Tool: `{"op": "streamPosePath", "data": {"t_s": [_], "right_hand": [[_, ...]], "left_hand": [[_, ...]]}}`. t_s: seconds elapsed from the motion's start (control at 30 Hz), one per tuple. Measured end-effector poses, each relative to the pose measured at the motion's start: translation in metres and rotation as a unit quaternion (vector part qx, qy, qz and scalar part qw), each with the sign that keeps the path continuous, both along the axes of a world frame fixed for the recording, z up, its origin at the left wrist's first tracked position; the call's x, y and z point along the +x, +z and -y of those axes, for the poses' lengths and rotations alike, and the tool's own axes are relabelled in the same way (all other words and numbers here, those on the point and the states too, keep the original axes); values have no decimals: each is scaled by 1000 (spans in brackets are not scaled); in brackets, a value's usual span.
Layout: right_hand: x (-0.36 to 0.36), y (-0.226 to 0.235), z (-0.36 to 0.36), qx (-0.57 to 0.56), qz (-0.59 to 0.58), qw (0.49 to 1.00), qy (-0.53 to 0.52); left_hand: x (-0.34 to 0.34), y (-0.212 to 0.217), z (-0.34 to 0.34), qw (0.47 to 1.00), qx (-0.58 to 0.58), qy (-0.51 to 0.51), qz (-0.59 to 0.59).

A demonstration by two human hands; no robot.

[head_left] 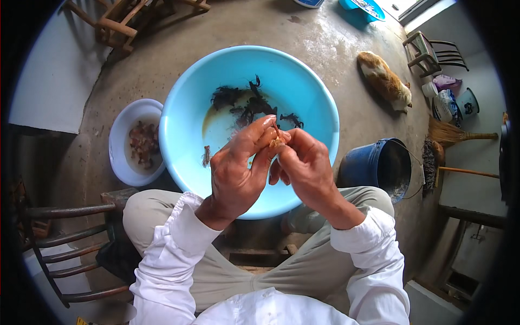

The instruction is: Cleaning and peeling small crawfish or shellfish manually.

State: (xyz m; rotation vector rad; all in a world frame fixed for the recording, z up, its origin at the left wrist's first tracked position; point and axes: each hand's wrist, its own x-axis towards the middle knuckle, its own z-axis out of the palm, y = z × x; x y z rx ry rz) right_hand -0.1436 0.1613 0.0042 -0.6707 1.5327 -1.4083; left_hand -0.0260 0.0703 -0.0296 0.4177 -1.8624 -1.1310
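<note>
Above the near half of a large light-blue basin (187,103), both of my hands meet. The fingertips of my left hand (235,173) and my right hand (310,173) are pinched together on a small reddish-orange piece of crayfish (278,141), partly hidden by the fingers. Several dark crayfish (257,105) lie in shallow brownish water on the basin's bottom, beyond my hands. A small brown crayfish scrap (206,156) sits apart from them, left of my left hand. Beside the basin at the left, a smaller pale-blue basin (117,142) holds reddish-brown pieces (143,147) in cloudy liquid.
A blue bucket (362,167) lies to the right of the basin. Past it are a straw broom (449,132) and a dark brush. A brown-and-white dog (383,81) lies on the concrete floor. Wooden chairs stand at left (73,236) and far right (425,54).
</note>
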Motion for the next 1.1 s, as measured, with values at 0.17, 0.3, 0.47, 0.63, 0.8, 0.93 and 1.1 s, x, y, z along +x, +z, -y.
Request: {"op": "streamPosePath", "data": {"t_s": [0.17, 0.3, 0.47, 0.63, 0.8, 0.93, 1.1], "right_hand": [[-1, -12, 1, -9, 223, 975, -8], [2, -17, 2, -56, -231, 971, -7], [-4, -13, 1, 1, 198, 980, -5], [0, -8, 3, 21, 93, 995, 14], [-1, -16, 2, 24, 8, 999, 26], [0, -15, -1, 12, 91, 995, 41], [1, -15, 1, 14, 90, 995, 47]], "left_hand": [[-1, 10, 0, 974, 227, -10, 14], [-5, 12, 2, 937, 345, -41, -42], [-5, 6, -4, 973, 230, 13, -8], [-4, 5, -4, 989, 143, 32, 7], [-2, 5, 2, 993, 109, 31, 11], [-3, 16, 8, 949, 305, 1, -77], [0, 19, 15, 913, 394, -11, -108]]}}
